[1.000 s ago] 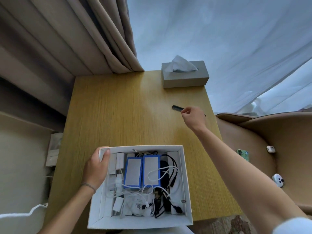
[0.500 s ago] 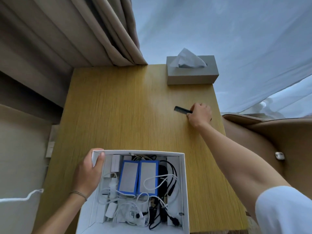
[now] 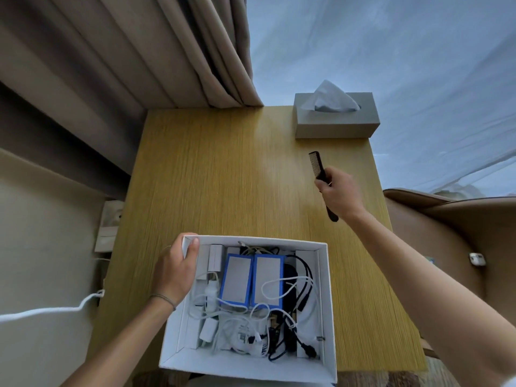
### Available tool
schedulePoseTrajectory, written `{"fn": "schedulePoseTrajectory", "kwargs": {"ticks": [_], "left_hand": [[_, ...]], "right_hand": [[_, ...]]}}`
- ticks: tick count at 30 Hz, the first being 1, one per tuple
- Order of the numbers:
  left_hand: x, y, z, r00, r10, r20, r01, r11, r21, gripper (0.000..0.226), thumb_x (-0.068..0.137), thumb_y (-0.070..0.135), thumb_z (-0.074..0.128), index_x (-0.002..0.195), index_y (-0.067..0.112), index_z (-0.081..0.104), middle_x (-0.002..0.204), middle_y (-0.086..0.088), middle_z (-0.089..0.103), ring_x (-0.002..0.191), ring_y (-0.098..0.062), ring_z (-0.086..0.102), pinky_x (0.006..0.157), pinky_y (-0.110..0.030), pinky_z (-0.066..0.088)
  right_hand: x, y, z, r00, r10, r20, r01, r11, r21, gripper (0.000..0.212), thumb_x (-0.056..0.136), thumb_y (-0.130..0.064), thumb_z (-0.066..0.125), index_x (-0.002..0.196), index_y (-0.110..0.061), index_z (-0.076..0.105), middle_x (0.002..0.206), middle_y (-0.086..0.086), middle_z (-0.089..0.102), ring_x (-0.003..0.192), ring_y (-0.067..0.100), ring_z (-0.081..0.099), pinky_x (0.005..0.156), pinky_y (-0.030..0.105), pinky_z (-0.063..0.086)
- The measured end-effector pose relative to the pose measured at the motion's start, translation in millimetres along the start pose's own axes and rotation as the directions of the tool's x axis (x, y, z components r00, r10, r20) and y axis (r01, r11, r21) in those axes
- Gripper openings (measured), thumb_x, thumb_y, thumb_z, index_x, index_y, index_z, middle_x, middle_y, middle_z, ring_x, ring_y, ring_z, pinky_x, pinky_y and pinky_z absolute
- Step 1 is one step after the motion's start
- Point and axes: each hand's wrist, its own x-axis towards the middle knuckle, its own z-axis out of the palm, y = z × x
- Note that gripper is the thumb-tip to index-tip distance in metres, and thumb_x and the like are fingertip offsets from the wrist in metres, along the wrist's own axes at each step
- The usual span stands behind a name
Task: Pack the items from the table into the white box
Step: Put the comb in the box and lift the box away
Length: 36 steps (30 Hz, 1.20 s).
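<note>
Nearest the viewer, the white box (image 3: 325, 311) sits at the near edge of the wooden table (image 3: 223, 174), its front overhanging that edge. It already holds two blue-edged flat packs (image 3: 252, 280) side by side, white chargers (image 3: 215, 257) along the left, and tangled white cables (image 3: 275, 289) and black cables (image 3: 303, 277). A small printed label lies among the cables low in the box; its writing is too small to read. The left hand (image 3: 174, 270) grips the box's far-left corner, fingers curled over the rim, thumb inside.

Farther out and to the right, the right hand (image 3: 339, 192) holds a dark comb (image 3: 317, 166) closed in its fingers at about mid-length, toothed end pointing away, handle tip showing below the palm. The comb appears lifted clear of the table, well apart from the box. Judged by its look, it is light, thin and stiff plastic, not fragile; a pinch on the solid spine or handle, not the teeth, should hold it securely. Being long and narrow, it will probably fit best laid flat over the cables or slid along a side wall.

At the far right corner stands a grey tissue box (image 3: 337, 127) with a tissue raised from its slot; no brand shows. Beyond hang curtains (image 3: 167, 51).
</note>
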Motion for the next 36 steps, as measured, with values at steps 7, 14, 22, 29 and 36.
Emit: {"fn": "schedulePoseTrajectory", "kwargs": {"ticks": [7, 14, 22, 29, 36], "left_hand": [[-1, 2, -4, 1.000, 0.008, 0.014, -0.008, 1.000, -0.013, 0.029, 0.103, 0.042, 0.040, 0.098, 0.023, 0.061, 0.054, 0.009, 0.045, 0.049, -0.009, 0.046, 0.048, -0.026, 0.030], [0, 1, -4, 1.000, 0.006, 0.010, -0.005, 0.999, -0.042, 0.034, 0.104, 0.037, 0.034, 0.074, 0.027, 0.045, 0.061, 0.005, 0.046, 0.055, -0.015, 0.046, 0.050, -0.029, 0.029], [-1, -2, -5, 1.000, 0.018, 0.007, -0.017, 0.999, -0.033, 0.037, 0.105, 0.034, 0.034, 0.068, 0.031, 0.037, 0.061, 0.009, 0.041, 0.054, -0.010, 0.040, 0.050, -0.029, 0.025], [0, -3, -6, 0.999, -0.009, 0.037, 0.010, 0.999, -0.033, 0.033, 0.104, 0.030, 0.036, 0.072, 0.026, 0.041, 0.061, 0.006, 0.042, 0.055, -0.015, 0.041, 0.049, -0.029, 0.023], [-14, -18, -22, 0.977, -0.016, 0.215, 0.004, 0.998, 0.060, 0.036, 0.100, 0.035, 0.048, 0.131, 0.016, 0.052, 0.082, 0.004, 0.067, 0.065, -0.017, 0.064, 0.052, -0.029, 0.048]], "right_hand": [[-90, -90, -33, 0.970, -0.239, 0.034, 0.235, 0.967, 0.098, 0.021, 0.100, -0.035, 0.054, 0.085, -0.023, 0.061, 0.063, -0.006, 0.064, 0.053, 0.012, 0.059, 0.048, 0.034, 0.048], [-148, -122, 1, 0.818, -0.458, 0.349, 0.546, 0.809, -0.217, 0.016, 0.098, -0.018, 0.051, 0.104, -0.018, 0.066, 0.083, -0.004, 0.066, 0.066, 0.018, 0.057, 0.054, 0.035, 0.048], [-155, -118, 48, 0.819, -0.390, 0.421, 0.571, 0.631, -0.525, 0.009, 0.084, -0.009, 0.065, 0.080, -0.015, 0.070, 0.076, 0.004, 0.072, 0.073, 0.028, 0.070, 0.054, 0.035, 0.049], [-158, -117, 60, 0.847, -0.418, 0.328, 0.531, 0.656, -0.536, 0.006, 0.082, -0.011, 0.070, 0.083, -0.017, 0.073, 0.079, 0.001, 0.073, 0.070, 0.025, 0.070, 0.053, 0.031, 0.049], [-177, -109, 29, 0.895, -0.434, 0.100, 0.436, 0.807, -0.398, 0.014, 0.094, -0.021, 0.064, 0.085, -0.017, 0.074, 0.079, -0.004, 0.072, 0.070, 0.019, 0.064, 0.055, 0.030, 0.050]]}}
